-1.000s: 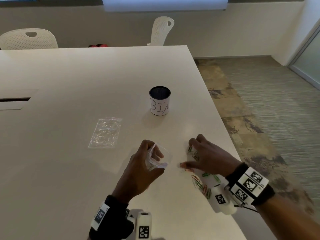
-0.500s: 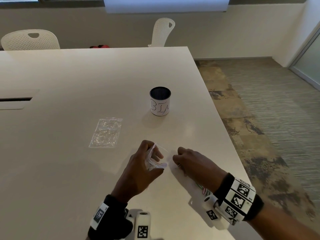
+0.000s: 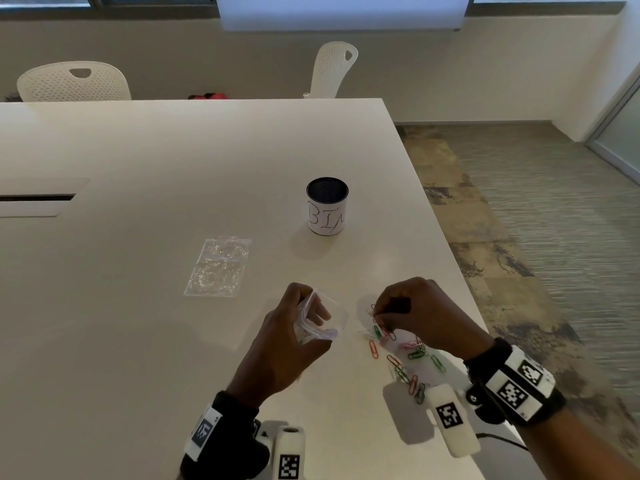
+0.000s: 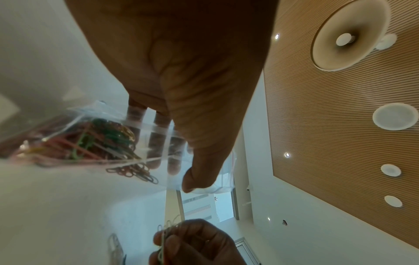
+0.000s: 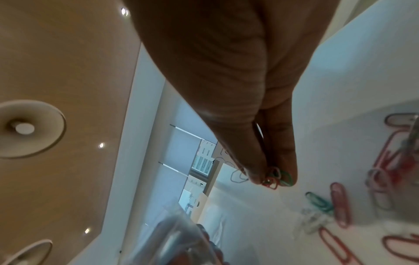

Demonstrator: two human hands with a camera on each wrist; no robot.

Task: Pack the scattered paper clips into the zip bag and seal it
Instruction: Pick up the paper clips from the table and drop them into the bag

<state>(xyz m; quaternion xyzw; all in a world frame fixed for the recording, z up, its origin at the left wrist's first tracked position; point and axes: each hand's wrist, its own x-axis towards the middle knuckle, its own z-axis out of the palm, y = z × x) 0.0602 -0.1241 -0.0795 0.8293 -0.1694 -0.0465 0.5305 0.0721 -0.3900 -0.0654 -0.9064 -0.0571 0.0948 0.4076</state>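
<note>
My left hand (image 3: 294, 337) grips a small clear zip bag (image 3: 323, 315) with its mouth held open toward the right. In the left wrist view the zip bag (image 4: 145, 143) holds several coloured paper clips (image 4: 95, 139). My right hand (image 3: 415, 313) is just right of the bag, over the table, pinching a few paper clips (image 5: 275, 177) between thumb and fingers. Several loose paper clips (image 3: 405, 358), red, green and white, lie scattered on the table under and in front of the right hand.
A second clear zip bag (image 3: 218, 266) lies flat on the table to the left. A white cup (image 3: 327, 206) with a dark rim stands behind the hands. The table's right edge (image 3: 460, 271) is close to the clips. Two white chairs (image 3: 74, 81) stand at the far side.
My right hand went left to the bag's mouth, then came back right to the scattered clips and now pinches a few. The left hand has kept holding the bag in place.
</note>
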